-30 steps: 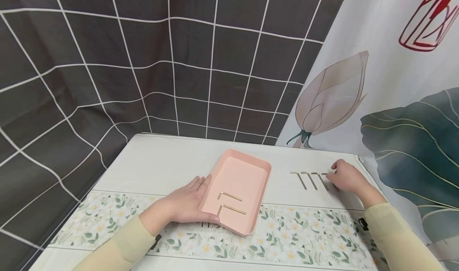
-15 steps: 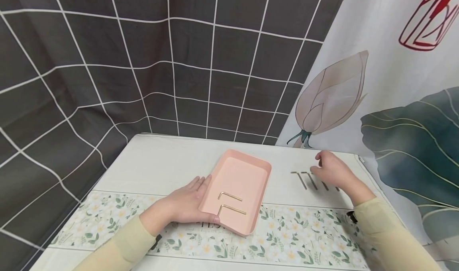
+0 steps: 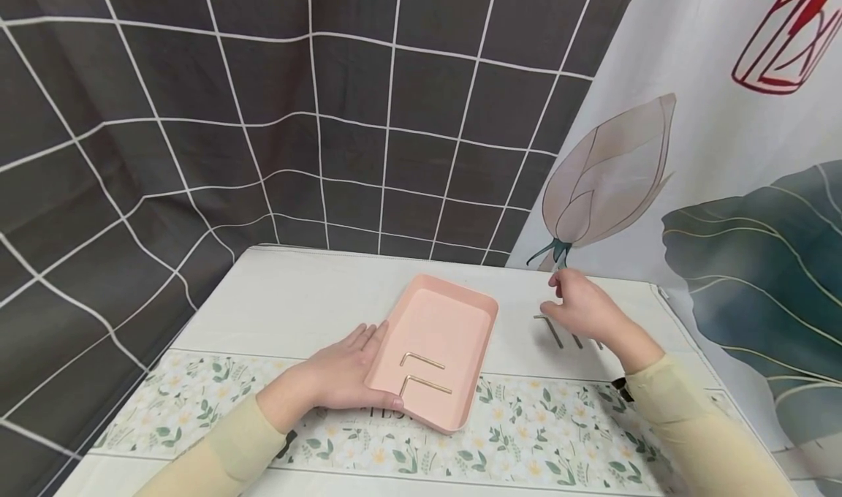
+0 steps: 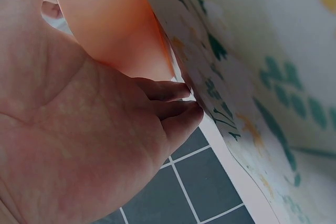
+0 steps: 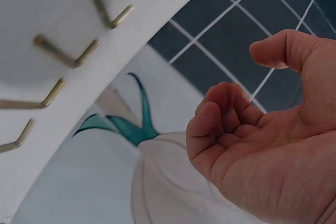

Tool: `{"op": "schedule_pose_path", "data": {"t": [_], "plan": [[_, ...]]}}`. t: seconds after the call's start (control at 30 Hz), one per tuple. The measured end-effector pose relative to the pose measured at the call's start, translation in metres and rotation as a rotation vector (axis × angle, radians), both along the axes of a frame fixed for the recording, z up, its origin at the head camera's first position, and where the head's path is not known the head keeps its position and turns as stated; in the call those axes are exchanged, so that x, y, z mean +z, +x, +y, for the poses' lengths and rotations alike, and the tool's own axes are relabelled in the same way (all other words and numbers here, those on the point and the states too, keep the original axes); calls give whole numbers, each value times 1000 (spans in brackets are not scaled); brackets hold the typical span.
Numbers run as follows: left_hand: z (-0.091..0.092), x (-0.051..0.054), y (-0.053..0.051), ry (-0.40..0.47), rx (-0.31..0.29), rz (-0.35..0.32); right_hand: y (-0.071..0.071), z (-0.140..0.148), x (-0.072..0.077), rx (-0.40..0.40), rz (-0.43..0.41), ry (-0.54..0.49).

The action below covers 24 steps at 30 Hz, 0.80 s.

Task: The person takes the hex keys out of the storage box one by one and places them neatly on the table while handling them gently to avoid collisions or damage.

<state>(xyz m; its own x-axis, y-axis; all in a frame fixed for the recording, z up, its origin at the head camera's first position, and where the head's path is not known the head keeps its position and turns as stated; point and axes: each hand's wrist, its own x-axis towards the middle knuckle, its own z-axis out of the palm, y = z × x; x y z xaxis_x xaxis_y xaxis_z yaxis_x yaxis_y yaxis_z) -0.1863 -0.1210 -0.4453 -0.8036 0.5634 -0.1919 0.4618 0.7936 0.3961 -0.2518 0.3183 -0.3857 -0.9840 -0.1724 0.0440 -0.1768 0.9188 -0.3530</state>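
A pink tray point(image 3: 444, 321) lies on the table with two L-shaped brass rods in it, one point(image 3: 424, 359) above the other point(image 3: 427, 385). Against its left edge rests my left hand point(image 3: 345, 373), fingers extended and thumb along the near corner; the left wrist view shows the palm point(image 4: 79, 124) beside the tray wall point(image 4: 121, 24). Over a row of several similar rods point(image 3: 554, 332) hovers my right hand point(image 3: 585, 308), partly covering them. The right wrist view shows that hand point(image 5: 262, 129) holding nothing, fingers bent and thumb apart, with rods point(image 5: 63, 53) to its left.
A white table point(image 3: 316, 285) carries a floral strip point(image 3: 526, 431) across its nearer part. Behind it hangs a dark cloth with a white grid point(image 3: 342, 146); a pale curtain with large plant prints point(image 3: 605, 168) is at the right.
My right hand has moved left along the row of rods, from its right end toward its left end. My left hand, the tray and the rods inside have stayed put.
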Motion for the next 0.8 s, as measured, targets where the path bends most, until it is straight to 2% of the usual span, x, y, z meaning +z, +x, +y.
{"op": "schedule_pose_path", "data": {"t": [0.33, 0.8], "plan": [[-1, -3, -1, 2, 4, 4, 1, -31, -1, 94, 86, -10], [-1, -3, -1, -5, -2, 11, 6, -71, 0, 201, 135, 6]]}}
